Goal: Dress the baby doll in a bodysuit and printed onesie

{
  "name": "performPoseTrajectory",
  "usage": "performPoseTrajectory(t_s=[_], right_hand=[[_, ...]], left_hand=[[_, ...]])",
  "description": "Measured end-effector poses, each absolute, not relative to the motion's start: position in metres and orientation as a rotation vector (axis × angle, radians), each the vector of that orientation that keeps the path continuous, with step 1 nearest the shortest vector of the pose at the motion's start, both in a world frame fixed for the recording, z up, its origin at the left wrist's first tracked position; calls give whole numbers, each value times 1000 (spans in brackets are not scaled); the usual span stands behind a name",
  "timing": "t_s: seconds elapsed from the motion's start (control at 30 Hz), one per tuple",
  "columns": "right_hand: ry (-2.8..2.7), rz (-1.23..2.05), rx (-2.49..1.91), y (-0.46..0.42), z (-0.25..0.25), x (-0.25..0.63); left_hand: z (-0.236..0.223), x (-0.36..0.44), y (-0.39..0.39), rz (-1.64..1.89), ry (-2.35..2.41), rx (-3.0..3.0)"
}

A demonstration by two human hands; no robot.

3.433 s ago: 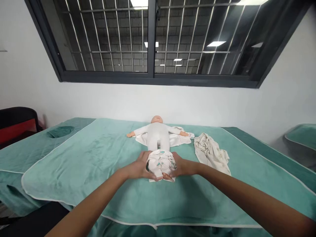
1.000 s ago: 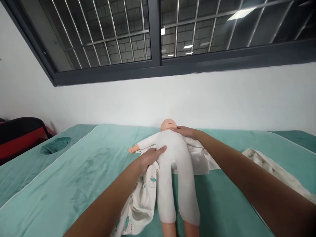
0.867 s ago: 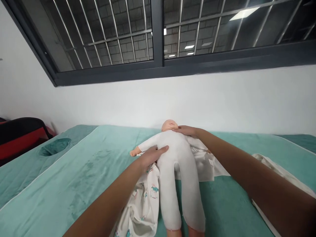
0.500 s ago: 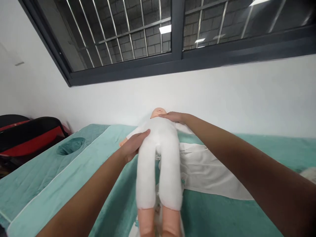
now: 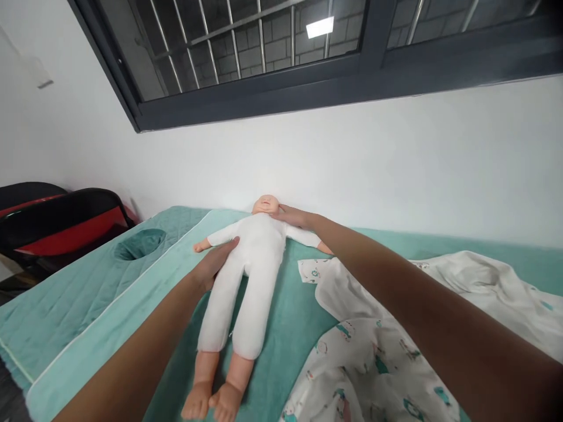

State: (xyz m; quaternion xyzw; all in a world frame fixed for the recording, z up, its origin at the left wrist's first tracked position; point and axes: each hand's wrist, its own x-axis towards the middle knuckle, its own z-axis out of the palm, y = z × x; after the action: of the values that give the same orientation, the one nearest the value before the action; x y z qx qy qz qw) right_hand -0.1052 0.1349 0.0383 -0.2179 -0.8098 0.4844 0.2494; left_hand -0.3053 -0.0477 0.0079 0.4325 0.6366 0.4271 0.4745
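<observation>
A baby doll (image 5: 264,243) with a white cloth body and bare plastic feet lies on its back on the green bed cover (image 5: 297,305). My left hand (image 5: 217,262) holds the doll's side near the hip, thumb on the front of the body and the other fingers mostly hidden behind it. At the neck and shoulder, my right hand (image 5: 292,216) grips the doll, its fingers partly tucked under the head. White baby clothing (image 5: 369,351) with a green and pink print lies crumpled beside the doll, partly behind my right forearm.
More white cloth (image 5: 479,278) is spread at the right. A round hole (image 5: 141,244) opens in the bed cover at the left. Black and red chairs (image 5: 65,228) stand past the left edge. A white wall (image 5: 334,158) and a dark-framed window (image 5: 246,91) rise behind the bed.
The doll has moved left, off the white clothing, and lies lower on the bed cover with its feet in view. Both hands have stayed on it.
</observation>
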Motion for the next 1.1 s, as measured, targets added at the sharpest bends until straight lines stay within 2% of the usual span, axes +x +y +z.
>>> performPoseTrajectory(t_s=[0.1, 0.2, 0.3, 0.37, 0.43, 0.53, 0.67, 0.77, 0.83, 0.93, 1.0, 1.1], right_hand=[[-2385, 1186, -1018, 139, 31, -55], [-2520, 929, -1459, 133, 27, 27], [-2567, 727, -1648, 106, 30, 113], [-2605, 630, -1711, 79, 34, 156], [-2662, 561, -1724, 50, 39, 182], [-2763, 462, -1658, 4, 45, 189], [-2857, 343, -1412, -77, 58, 165], [-2964, 230, -932, -144, 75, 152], [-2944, 265, -847, -175, 87, 156], [-2690, 440, -1103, -191, 91, 174], [-2476, 693, -1197, -188, 82, 182], [-2146, 1146, -1075, -186, 59, 174]], left_hand=[[13, -305, -54, 1082, 1918, 1205], [27, -291, -73, 1071, 2144, 1704], [35, -258, -108, 896, 1937, 2292], [33, -229, -134, 654, 1691, 2531], [24, -197, -154, 451, 1443, 2684], [5, -147, -168, 372, 1255, 2820], [-7, -82, -166, 601, 1423, 2840], [-1, -52, -164, 777, 1539, 2756], [8, -42, -164, 829, 1511, 2632], [29, -31, -169, 1031, 1530, 2234], [47, -22, -174, 1320, 1505, 1894], [73, -6, -186, 1612, 1377, 1562]])
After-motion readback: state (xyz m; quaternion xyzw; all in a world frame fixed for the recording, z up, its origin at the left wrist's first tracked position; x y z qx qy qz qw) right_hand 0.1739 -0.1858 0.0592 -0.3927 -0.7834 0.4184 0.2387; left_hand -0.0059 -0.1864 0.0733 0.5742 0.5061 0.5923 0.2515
